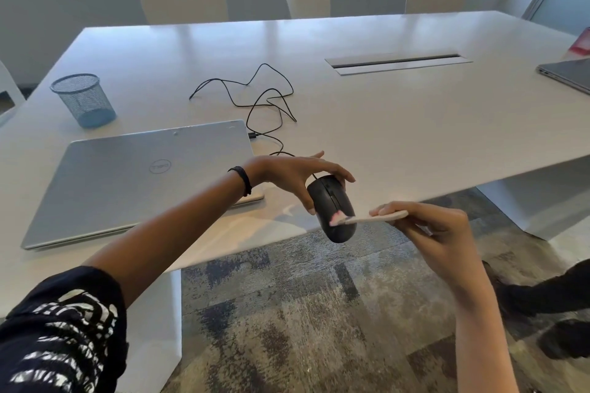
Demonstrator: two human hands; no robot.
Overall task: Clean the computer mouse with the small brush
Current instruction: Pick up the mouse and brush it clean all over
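Note:
A black wired computer mouse [332,207] hangs in the air just past the table's front edge, its top side facing me. My left hand [297,174] pinches it by its far end with thumb and fingers. My right hand [437,231] holds a small white-handled brush [372,219] with pink bristles. The bristle tip touches the mouse's near right side. The mouse's black cable [255,99] runs back in loops across the table.
A closed silver laptop [143,179] lies on the white table [399,137] at the left, a blue mesh pen cup [84,100] behind it. Another laptop [568,73] sits far right. A cable slot [396,61] is mid-table. Chairs stand along the far side.

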